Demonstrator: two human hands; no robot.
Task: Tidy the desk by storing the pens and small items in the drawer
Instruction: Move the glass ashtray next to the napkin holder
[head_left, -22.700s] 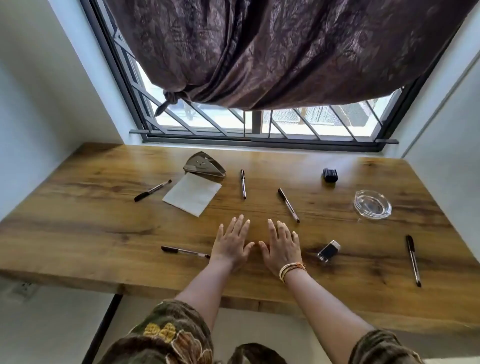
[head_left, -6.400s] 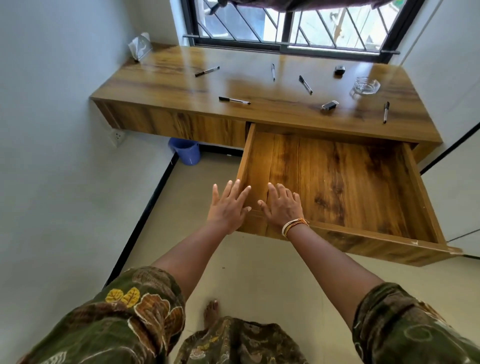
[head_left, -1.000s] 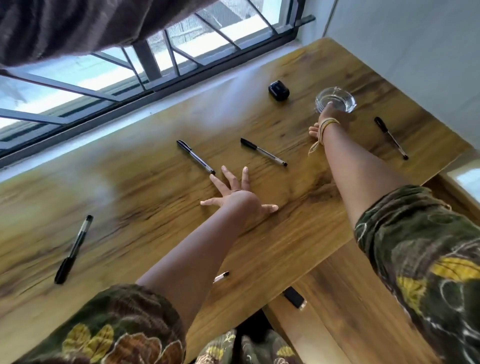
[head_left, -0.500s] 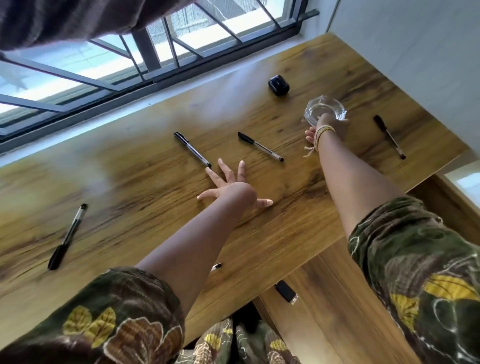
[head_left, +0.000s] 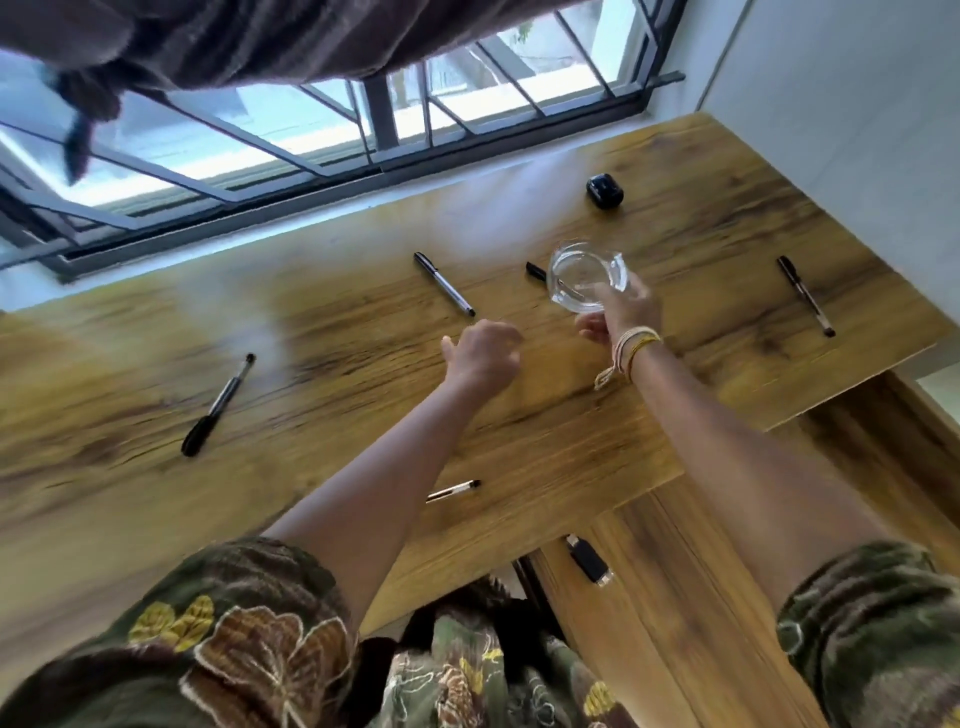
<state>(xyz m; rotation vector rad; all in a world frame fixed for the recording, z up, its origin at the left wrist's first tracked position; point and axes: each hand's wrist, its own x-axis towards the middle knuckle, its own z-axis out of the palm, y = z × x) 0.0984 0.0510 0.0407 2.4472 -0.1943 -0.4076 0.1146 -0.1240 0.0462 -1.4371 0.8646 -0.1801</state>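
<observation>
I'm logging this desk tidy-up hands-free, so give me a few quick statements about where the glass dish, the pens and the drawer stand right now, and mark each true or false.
1. The right hand holds the glass dish lifted off the desk. True.
2. The left hand grips a pen. False: it is loosely curled and holds nothing.
3. A small black lighter lies in the open drawer. True.
4. The black case is in the drawer. False: it sits on the desk near the window.
</observation>
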